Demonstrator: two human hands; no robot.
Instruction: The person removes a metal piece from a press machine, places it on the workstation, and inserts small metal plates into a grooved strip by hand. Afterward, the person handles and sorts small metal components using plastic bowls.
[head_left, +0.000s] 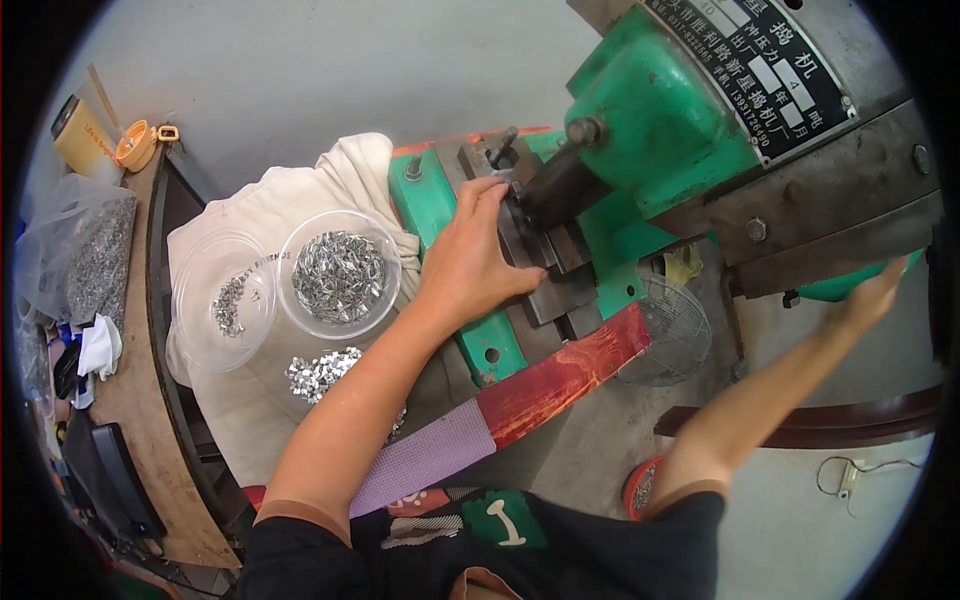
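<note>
While your left hand (468,262) is resting on the press (640,120), its fingers (492,190) are pinching narrowly at the dark steel die (545,262) under the ram; any piece between them is hidden. Your right hand (872,295) is reaching beside the machine, its fingers hidden. Shiny metal clips are filling the bowl (340,275) nearby.

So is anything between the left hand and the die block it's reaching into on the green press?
Nothing visible. The left hand already rests on the dark die block, fingertips at the slot beneath the ram. The bowl of metal pieces sits off to its left.
</note>
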